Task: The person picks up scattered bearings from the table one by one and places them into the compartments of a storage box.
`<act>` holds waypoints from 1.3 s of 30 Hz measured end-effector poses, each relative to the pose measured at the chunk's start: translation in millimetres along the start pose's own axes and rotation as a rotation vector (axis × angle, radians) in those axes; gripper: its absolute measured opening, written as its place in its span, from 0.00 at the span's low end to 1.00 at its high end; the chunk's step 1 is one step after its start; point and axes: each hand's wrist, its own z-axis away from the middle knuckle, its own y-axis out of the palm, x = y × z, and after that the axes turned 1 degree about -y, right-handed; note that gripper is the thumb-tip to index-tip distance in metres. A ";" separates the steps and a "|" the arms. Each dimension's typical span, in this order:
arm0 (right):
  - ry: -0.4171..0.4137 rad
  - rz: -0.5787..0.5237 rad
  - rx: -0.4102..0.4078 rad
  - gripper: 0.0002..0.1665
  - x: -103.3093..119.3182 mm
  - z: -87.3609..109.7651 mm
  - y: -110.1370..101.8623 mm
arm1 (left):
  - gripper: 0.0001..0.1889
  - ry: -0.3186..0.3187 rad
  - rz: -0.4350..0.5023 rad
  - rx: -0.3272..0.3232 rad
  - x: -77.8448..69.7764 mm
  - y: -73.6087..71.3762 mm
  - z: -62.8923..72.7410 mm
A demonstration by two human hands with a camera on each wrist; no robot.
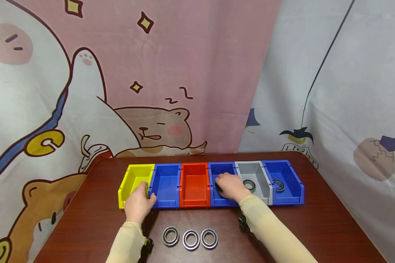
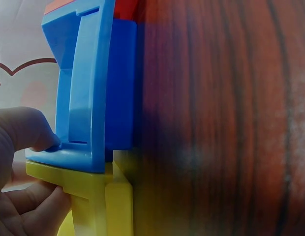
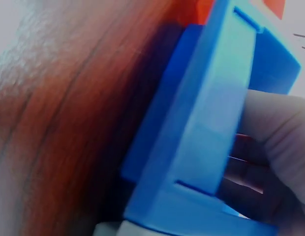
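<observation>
My left hand (image 1: 139, 204) pinches the adjoining side walls of the yellow bin (image 1: 121, 193) and the blue bin beside it (image 1: 166, 204). In the left wrist view the thumb lies on the blue wall and the curled fingers (image 2: 44, 209) sit against the yellow one. The right hand (image 1: 231, 185) reaches down into another blue bin (image 1: 222, 167), right of the red bin (image 1: 195, 182). At its fingertips shows the dark edge of a bearing (image 1: 218, 187), mostly covered by the hand. The right wrist view shows those fingers behind the bin's front lip (image 3: 211, 128), the bearing hidden.
One bearing (image 1: 249, 185) lies in the grey bin (image 1: 255, 168), another (image 1: 278, 185) in the rightmost blue bin (image 1: 294, 200). Three bearings, left (image 1: 164, 239), middle (image 1: 185, 242) and right (image 1: 203, 242), lie on the brown table (image 1: 95, 219) before the row. A printed curtain (image 1: 217, 91) hangs behind.
</observation>
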 end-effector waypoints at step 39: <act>0.457 -0.409 -0.286 0.28 -66.7 112.8 -52.6 | 0.25 0.000 -0.005 0.007 1.1 0.7 -0.5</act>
